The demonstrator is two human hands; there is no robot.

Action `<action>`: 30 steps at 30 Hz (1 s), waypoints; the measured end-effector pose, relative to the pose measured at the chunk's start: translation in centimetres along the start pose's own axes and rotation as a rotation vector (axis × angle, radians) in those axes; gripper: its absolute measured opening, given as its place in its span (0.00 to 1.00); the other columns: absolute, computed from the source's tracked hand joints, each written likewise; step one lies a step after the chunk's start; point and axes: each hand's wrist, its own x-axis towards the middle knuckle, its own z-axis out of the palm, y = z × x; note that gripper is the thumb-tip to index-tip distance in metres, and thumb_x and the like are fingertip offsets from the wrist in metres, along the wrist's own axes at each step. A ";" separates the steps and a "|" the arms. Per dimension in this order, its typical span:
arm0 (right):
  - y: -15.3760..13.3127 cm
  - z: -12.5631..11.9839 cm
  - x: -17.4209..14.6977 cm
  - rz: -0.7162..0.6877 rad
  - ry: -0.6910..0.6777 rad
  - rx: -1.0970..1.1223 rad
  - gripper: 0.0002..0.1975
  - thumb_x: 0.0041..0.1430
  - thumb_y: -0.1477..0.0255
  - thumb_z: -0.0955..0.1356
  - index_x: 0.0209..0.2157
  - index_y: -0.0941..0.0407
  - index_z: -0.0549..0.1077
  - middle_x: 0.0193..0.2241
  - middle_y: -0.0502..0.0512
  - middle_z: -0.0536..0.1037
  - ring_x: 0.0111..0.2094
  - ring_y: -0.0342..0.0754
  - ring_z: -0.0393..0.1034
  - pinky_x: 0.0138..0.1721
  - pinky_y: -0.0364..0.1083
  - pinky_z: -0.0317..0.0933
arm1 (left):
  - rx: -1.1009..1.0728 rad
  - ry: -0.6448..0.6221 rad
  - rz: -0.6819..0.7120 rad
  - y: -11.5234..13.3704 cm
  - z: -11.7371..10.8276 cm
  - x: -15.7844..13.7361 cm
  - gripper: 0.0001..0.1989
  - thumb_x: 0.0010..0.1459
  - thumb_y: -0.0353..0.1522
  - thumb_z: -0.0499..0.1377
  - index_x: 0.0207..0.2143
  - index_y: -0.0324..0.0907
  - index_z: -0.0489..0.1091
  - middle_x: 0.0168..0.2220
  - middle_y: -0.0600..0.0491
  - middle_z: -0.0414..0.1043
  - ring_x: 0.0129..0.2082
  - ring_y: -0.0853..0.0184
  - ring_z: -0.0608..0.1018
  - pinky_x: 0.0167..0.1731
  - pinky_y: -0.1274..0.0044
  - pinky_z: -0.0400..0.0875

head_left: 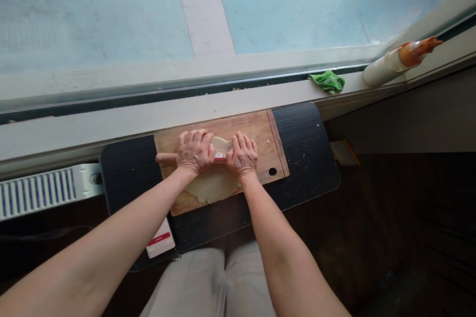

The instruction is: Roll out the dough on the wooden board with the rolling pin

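A wooden rolling pin (167, 159) lies across a flat sheet of dough (213, 185). My left hand (195, 150) is closed over the pin left of its middle, the bare wooden end sticking out past it. Over the right part of the pin, my right hand (242, 153) is closed too, with its fingers pointing away from me. A stretch of pin with a red and white label shows between the hands. The dough has a ragged near edge and rests on a wooden cutting board (277, 141), which has a dark round hole near its right corner.
The board sits on a small black table (305, 153) against a white window sill (122, 123). A crumpled green cloth (327, 81) and a pale bottle-like container (385, 69) with an orange top stand on the sill. Left are a radiator (40, 190) and a white-and-red box (161, 240).
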 end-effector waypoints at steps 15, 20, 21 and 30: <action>-0.2 0.1 1.8 0.040 -0.027 -0.035 0.25 0.60 0.69 0.60 0.58 0.60 0.64 0.61 0.60 0.62 0.62 0.54 0.53 0.64 0.56 0.42 | -0.001 0.019 0.032 -0.3 0.2 2.1 0.19 0.58 0.36 0.48 0.50 0.42 0.67 0.54 0.45 0.66 0.55 0.52 0.65 0.59 0.56 0.47; -0.7 0.0 -3.2 0.023 -0.002 -0.051 0.24 0.63 0.66 0.58 0.58 0.59 0.65 0.61 0.58 0.62 0.62 0.52 0.54 0.64 0.55 0.41 | 0.006 0.003 0.059 0.0 0.5 -3.0 0.23 0.58 0.40 0.50 0.54 0.41 0.63 0.58 0.45 0.62 0.58 0.52 0.62 0.61 0.57 0.45; -0.8 -0.1 -4.2 0.012 0.002 -0.050 0.24 0.63 0.65 0.58 0.58 0.59 0.65 0.61 0.58 0.63 0.63 0.52 0.53 0.65 0.55 0.41 | -0.007 -0.003 0.067 0.0 0.6 -3.9 0.25 0.57 0.41 0.50 0.55 0.41 0.62 0.60 0.45 0.61 0.59 0.51 0.61 0.62 0.57 0.44; -0.4 0.2 1.6 0.098 0.004 -0.033 0.25 0.61 0.68 0.59 0.58 0.61 0.64 0.62 0.60 0.61 0.63 0.54 0.53 0.64 0.56 0.42 | -0.072 -0.027 0.027 -0.4 0.5 2.0 0.24 0.60 0.41 0.48 0.55 0.40 0.61 0.60 0.49 0.60 0.59 0.54 0.60 0.62 0.57 0.39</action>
